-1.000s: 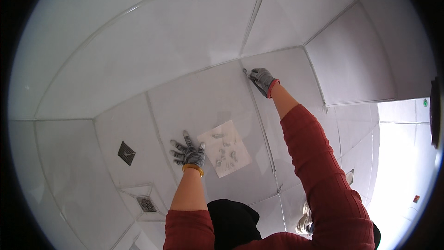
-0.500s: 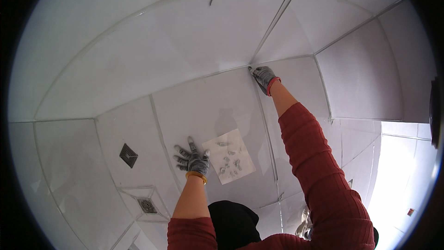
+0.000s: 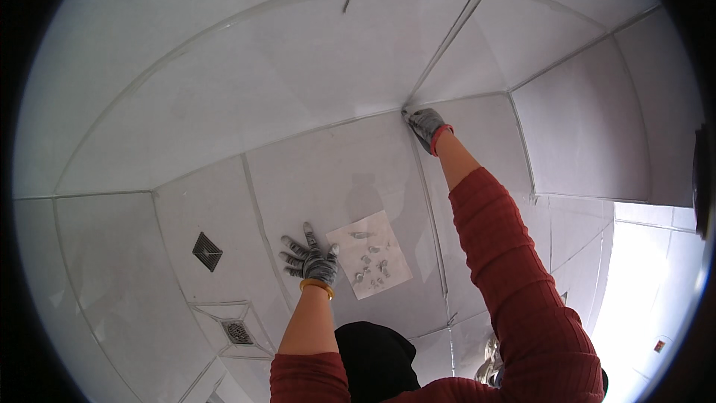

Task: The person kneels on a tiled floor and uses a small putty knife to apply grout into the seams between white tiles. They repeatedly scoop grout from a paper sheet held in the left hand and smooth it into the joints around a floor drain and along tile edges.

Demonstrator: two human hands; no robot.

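Note:
My left hand [image 3: 309, 256], in a grey glove, lies on the pale floor tile [image 3: 313, 168] with its fingers spread. Just to its right is a sheet of paper [image 3: 349, 260] bearing several grey smears and lumps, and the thumb reaches the sheet's left edge. Farther off, my right hand [image 3: 426, 127], gloved too, is closed, fingertips at the spot where a floor joint [image 3: 431, 216] meets the foot of the tiled wall [image 3: 298, 60]. Whatever it may pinch is too small to make out.
A dark square floor grate [image 3: 207, 251] lies left of my left hand. Nearer me is a round-patterned drain [image 3: 238, 332] framed by cut tile lines. A short pin-like piece [image 3: 347, 4] shows on the wall. Bright light comes from an opening [image 3: 641, 269] at right.
The view has shifted very slightly. My right fingertips stay at the wall's foot, with only a tiny shift, and my left hand keeps its place beside the paper.

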